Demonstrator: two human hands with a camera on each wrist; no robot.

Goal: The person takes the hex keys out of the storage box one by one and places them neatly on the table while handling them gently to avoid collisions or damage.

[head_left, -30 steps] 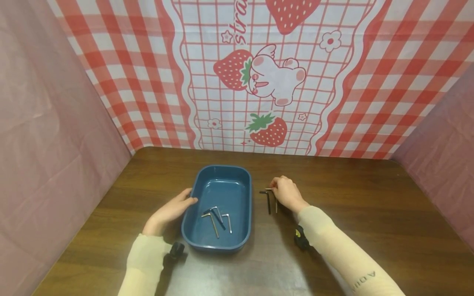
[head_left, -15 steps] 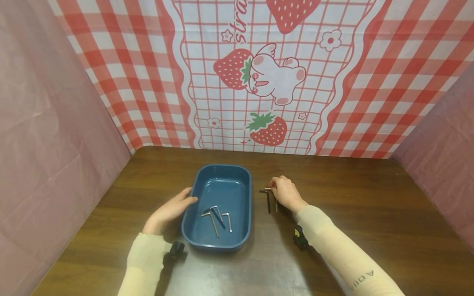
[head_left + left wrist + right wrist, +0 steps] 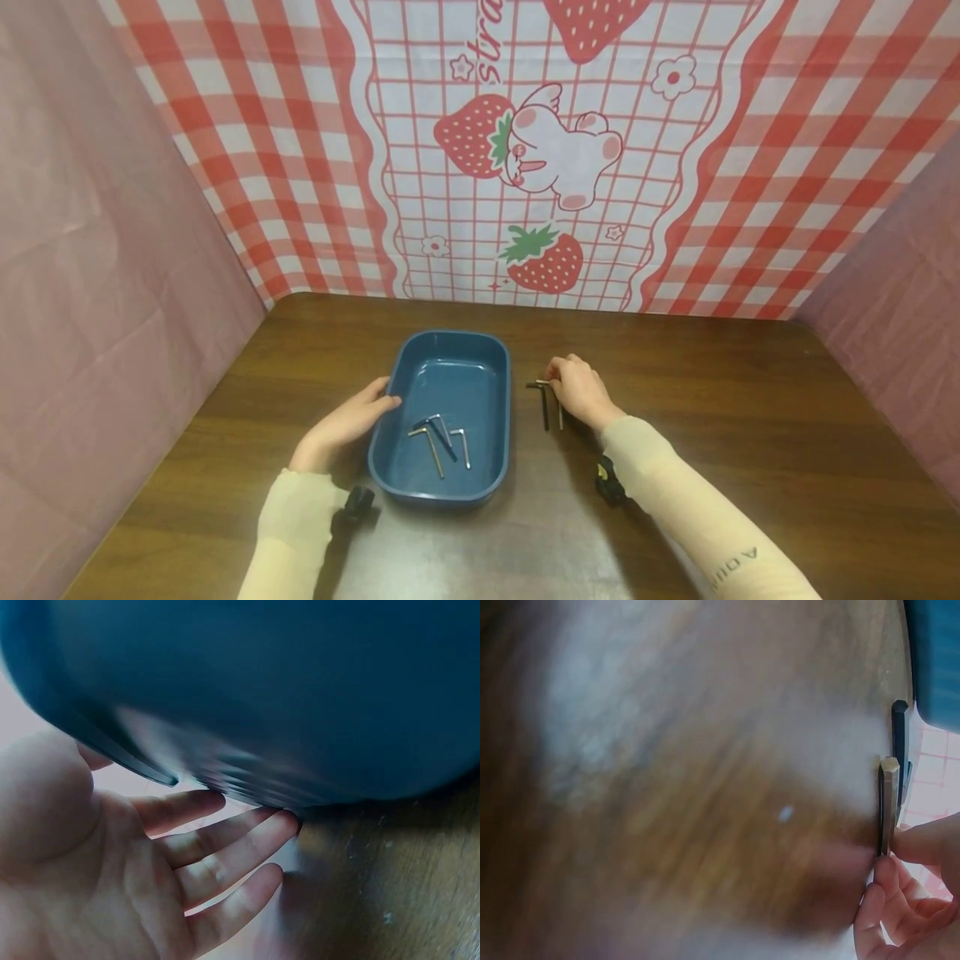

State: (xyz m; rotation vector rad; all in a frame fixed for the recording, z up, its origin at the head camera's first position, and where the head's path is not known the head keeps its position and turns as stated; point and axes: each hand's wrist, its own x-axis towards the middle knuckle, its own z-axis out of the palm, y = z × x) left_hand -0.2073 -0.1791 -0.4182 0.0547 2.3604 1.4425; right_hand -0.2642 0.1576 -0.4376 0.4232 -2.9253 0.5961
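In the head view a blue rectangular tray [image 3: 504, 425] stands on the table. Over its left rim hooks my left thumb, while the left hand's [image 3: 347, 423] fingers [image 3: 240, 855] rest against the outer wall, so the hand holds the rim. Several L-shaped hex keys lie in the tray's near half: a brass one [image 3: 435, 457], a silver one [image 3: 465, 450] and a dark one partly crossed by another. Right of the tray, my right hand [image 3: 581, 392] pinches a brass hex key [image 3: 888, 799], partly hidden by the fingers. Just left of it lies a black hex key [image 3: 545, 407].
The brown wooden table [image 3: 735, 417] extends around the tray. Behind it hangs a red and white checked cloth [image 3: 810, 167] with strawberries. Pink curtains [image 3: 97, 250] close off both sides. A small black camera sits at each wrist.
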